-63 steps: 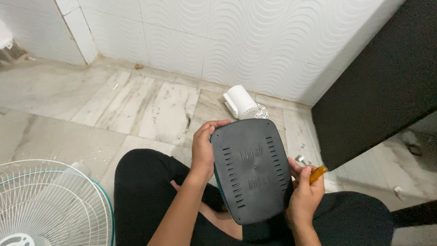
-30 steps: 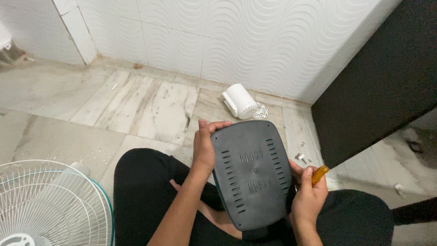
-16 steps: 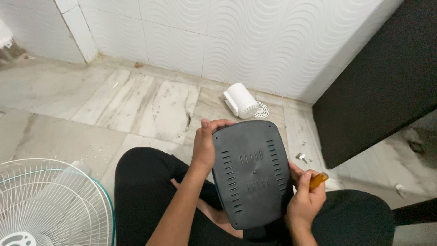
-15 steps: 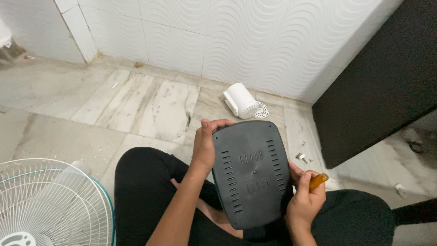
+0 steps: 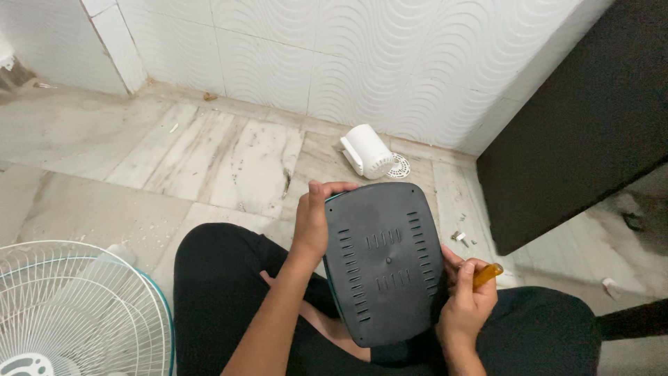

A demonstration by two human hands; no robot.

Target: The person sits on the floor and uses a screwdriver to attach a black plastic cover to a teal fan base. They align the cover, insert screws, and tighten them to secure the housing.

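Observation:
I sit on the floor with a dark grey slotted plastic base cover (image 5: 385, 261) upright on my lap. My left hand (image 5: 313, 224) grips its upper left edge, fingers curled over the top rim. At the cover's lower right edge, my right hand (image 5: 467, 299) is closed around an amber-handled screwdriver (image 5: 486, 274), with its thumb and fingers touching the cover's side. Only the tool's handle shows; its shaft is hidden.
A white fan grille (image 5: 76, 310) lies at the lower left. A white cylindrical motor housing (image 5: 367, 152) with a small round grid piece lies by the patterned wall. A few loose screws (image 5: 460, 237) sit on the marble floor. A black cabinet (image 5: 577, 118) stands at the right.
The cover and both hands have barely shifted. My right hand has drawn the screwdriver handle in slightly lower beside the cover.

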